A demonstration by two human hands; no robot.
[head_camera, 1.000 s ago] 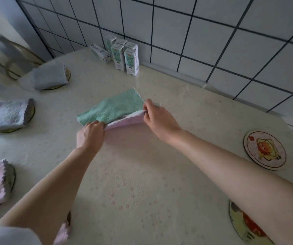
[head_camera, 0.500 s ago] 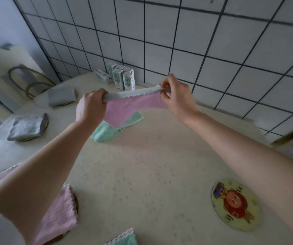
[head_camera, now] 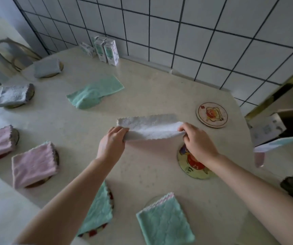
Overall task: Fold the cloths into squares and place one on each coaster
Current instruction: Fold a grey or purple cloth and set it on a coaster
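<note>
Cloths are the business here, and the pale one (head_camera: 149, 127) now lies low over the middle of the table (head_camera: 160, 82), its far edge resting on the surface while its near edge is lifted. Half a second ago it hung stretched in the air, pink side toward the camera; a second ago it lay over the green cloth (head_camera: 94, 93), which now sits alone, unfolded and rumpled, farther back. The left hand (head_camera: 113, 140) pinches the near left corner; the right hand (head_camera: 197, 139) pinches the near right corner, both closed on fabric. So this looks like the first fold getting under way.

Six coasters on the left and near side already carry folded squares: two grey, two pink, two green. Two stay bare: the far-right coaster (head_camera: 212, 114) and the near-right coaster (head_camera: 193, 167), partly under the right wrist. Two cloths remain for those two coasters, which suggests the task is nearly finished.
</note>
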